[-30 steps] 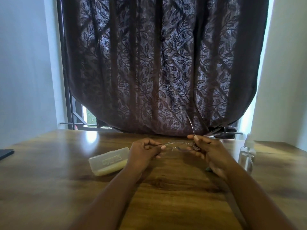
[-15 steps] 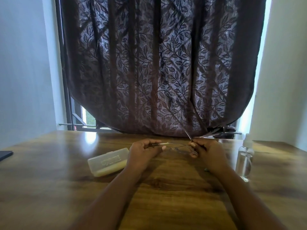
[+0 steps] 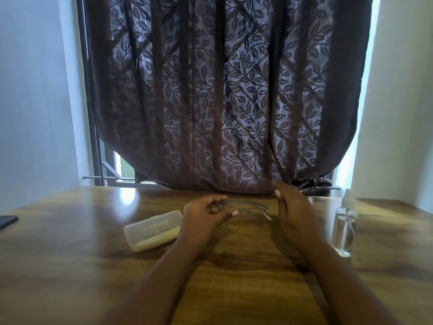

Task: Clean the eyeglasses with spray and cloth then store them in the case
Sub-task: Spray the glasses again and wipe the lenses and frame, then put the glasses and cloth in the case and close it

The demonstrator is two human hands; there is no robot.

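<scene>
On the glossy wooden table (image 3: 70, 266), the left hand (image 3: 203, 216) pinches thin wire-rimmed eyeglasses (image 3: 248, 207); right hand (image 3: 293, 207) released, fingers straight.

A wooden table (image 3: 70, 266) w/ visible grain is set against a window (image 3: 121, 167). The window is covered by a dark brown curtain (image 3: 222, 102) w/ leaf pattern; daylight is let in at both edges & reflected on the tabletop. Pale walls (image 3: 32, 102) are seen left & right. A dark flat object (image 3: 7, 221), unidentifiable, is placed at the table's left edge.
</scene>
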